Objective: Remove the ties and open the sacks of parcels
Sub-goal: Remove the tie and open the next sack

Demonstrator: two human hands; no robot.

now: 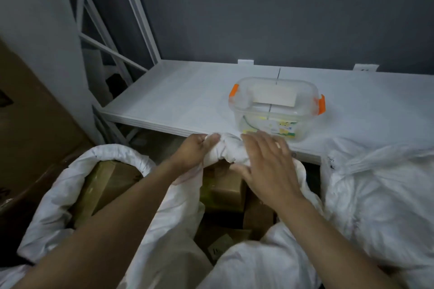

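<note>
the left hand has its fingers and thumb curled round the rolled far rim of a white woven plastic sack, bunching the fabric in a firm grip. just to its right, the right hand lies on the same rim, palm down, with the fingers straight and spread and the thumb touching the fabric's near edge; it grips nothing. below both wrists the sack's mouth stands open, and brown cardboard parcels lie packed inside it, between the two forearms. left of the left forearm a second white woven sack also gapes open, its rim rolled down round a tape-wrapped brown carton. right of the right hand a third white sack lies crumpled and bunched; whether its mouth is tied cannot be told. just beyond the right hand's fingertips a clear plastic box with orange latches stands on a white shelf board, which runs past both hands along a dark grey wall. far left of the left hand a large brown cardboard box fills the edge of view.
</note>
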